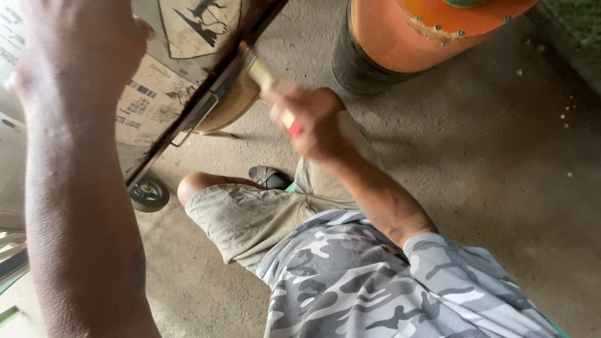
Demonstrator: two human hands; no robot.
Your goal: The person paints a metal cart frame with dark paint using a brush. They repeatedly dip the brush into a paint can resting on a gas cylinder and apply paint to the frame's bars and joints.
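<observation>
The right hand (311,122) gripped a blurred paintbrush (273,94) at upper centre, its tip against the dark panel's (206,69) edge; the left hand (81,44), upper left, pressed the panel, grip unclear; progress couldn't be judged

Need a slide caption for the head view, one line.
Right hand grips a pale tool with a red end against a wheeled cart; left hand rests on top.

The person wears a short-sleeved shirt (375,288) in grey and white camouflage and khaki shorts (250,216), creased at the knee. A dark shoe (269,177) covers one foot. Both forearms are bare.
</observation>
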